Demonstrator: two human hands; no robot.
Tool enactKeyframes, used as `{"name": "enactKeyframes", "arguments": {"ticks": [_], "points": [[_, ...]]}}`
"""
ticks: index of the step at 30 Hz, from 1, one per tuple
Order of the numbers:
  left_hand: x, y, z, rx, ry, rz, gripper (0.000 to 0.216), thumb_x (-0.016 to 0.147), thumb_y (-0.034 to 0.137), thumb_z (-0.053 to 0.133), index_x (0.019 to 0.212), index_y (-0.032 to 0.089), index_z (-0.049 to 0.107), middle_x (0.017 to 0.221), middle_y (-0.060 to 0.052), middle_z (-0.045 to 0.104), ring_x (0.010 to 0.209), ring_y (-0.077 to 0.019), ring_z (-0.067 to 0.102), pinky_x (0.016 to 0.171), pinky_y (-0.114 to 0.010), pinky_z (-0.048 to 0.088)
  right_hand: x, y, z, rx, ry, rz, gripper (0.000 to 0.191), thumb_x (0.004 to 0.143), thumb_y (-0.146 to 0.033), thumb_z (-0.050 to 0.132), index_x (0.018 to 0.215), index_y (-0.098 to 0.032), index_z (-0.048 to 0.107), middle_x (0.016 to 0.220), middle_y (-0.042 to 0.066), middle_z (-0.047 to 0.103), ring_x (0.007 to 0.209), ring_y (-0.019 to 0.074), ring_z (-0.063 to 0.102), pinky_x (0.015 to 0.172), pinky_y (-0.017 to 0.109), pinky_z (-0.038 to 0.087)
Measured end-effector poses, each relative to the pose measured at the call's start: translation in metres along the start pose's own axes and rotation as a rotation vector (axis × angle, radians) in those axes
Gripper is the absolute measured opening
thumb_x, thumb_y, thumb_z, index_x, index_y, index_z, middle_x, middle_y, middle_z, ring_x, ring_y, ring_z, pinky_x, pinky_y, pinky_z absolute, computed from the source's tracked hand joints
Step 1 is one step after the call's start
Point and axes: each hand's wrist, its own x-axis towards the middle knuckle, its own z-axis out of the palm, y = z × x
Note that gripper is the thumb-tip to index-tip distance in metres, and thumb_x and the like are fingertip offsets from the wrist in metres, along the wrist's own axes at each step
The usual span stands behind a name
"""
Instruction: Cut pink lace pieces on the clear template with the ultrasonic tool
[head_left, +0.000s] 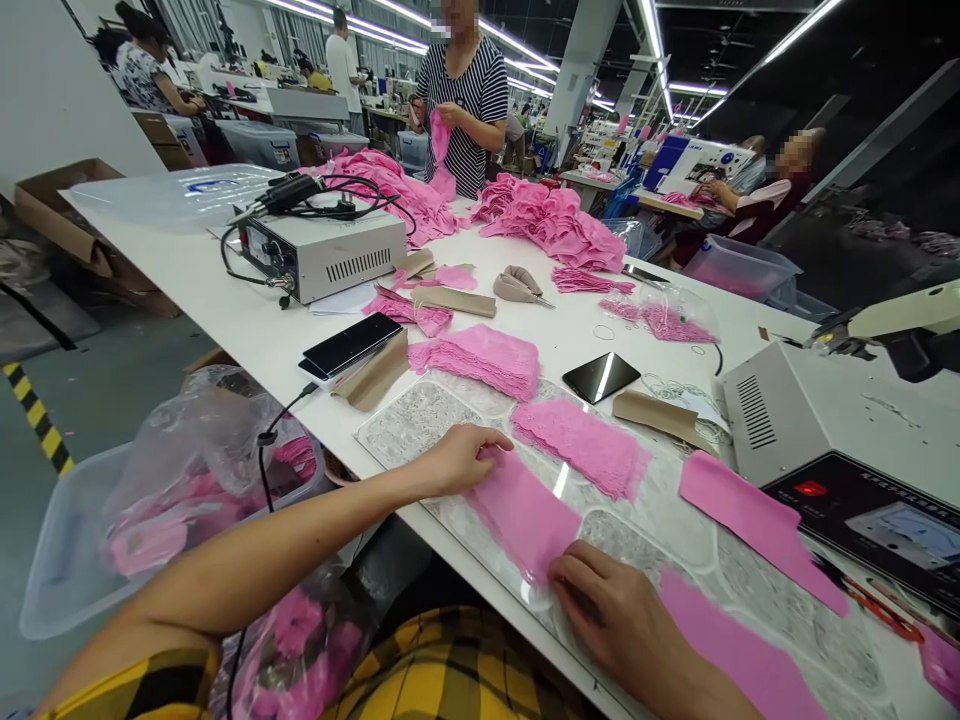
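Observation:
A pink fabric piece lies on the grey patterned mat in front of me. My left hand pinches its far left corner between thumb and fingers. At the near right corner, the curled fingers of my right hand grip the edge; its thumb is partly hidden. Just beyond lies a stack of pink fabric pieces, with another thicker stack farther left. A single pink piece runs beside my right forearm, and one more pink panel lies to the right.
A grey box-shaped machine with cables stands at the left back. Phones, brown card strips and red-handled scissors lie about. Another machine borders the right. Across the table a person holds pink fabric behind large heaps.

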Motion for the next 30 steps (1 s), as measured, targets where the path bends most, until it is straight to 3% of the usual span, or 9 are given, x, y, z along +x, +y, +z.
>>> {"name": "enactKeyframes", "arguments": {"ticks": [7,13,19,24,30], "points": [[0.000,-0.003,-0.002,0.059,0.024,0.053,0.043,0.074,0.007,0.049,0.110,0.016,0.072,0.103,-0.005,0.075,0.092,-0.0211,0.069,0.084,-0.028,0.052,0.003,-0.002,-0.003,0.020,0.057,-0.027,0.019,0.092,-0.011,0.042,0.089,-0.021,0.058,0.074,0.002,0.061,0.056,0.0106,0.056,0.050,0.020,0.043],[-0.007,-0.003,0.000,0.168,0.035,0.131,0.044,0.078,0.005,0.050,0.117,0.014,0.068,0.110,-0.009,0.072,0.100,-0.0235,0.068,0.087,-0.031,0.052,0.005,-0.007,0.001,-0.038,0.029,-0.074,0.022,0.090,-0.007,0.039,0.081,-0.021,0.054,0.071,0.002,0.057,0.056,0.0118,0.055,0.049,0.022,0.040],[-0.018,-0.017,-0.007,0.308,0.075,0.267,0.043,0.083,0.003,0.046,0.120,0.016,0.066,0.119,-0.011,0.066,0.107,-0.0218,0.064,0.092,-0.033,0.051,0.002,-0.006,0.004,-0.034,0.033,-0.117,0.023,0.090,-0.007,0.040,0.097,-0.020,0.057,0.075,0.002,0.060,0.059,0.0119,0.058,0.051,0.021,0.042],[-0.034,-0.035,-0.023,0.437,0.023,0.433,0.029,0.090,0.013,0.051,0.111,0.021,0.070,0.133,-0.012,0.060,0.128,-0.0277,0.052,0.106,-0.044,0.042,0.001,-0.003,0.011,-0.029,0.088,-0.156,0.023,0.092,-0.007,0.041,0.097,-0.020,0.059,0.074,0.002,0.061,0.060,0.0124,0.059,0.053,0.022,0.043],[-0.051,-0.042,-0.029,0.536,-0.036,0.518,0.032,0.095,0.015,0.045,0.119,0.020,0.066,0.131,-0.013,0.061,0.125,-0.0282,0.054,0.106,-0.048,0.041,0.000,-0.004,0.011,-0.092,0.173,-0.220,0.026,0.092,-0.003,0.040,0.086,-0.020,0.059,0.064,0.000,0.056,0.054,0.0121,0.053,0.049,0.024,0.037]]}}
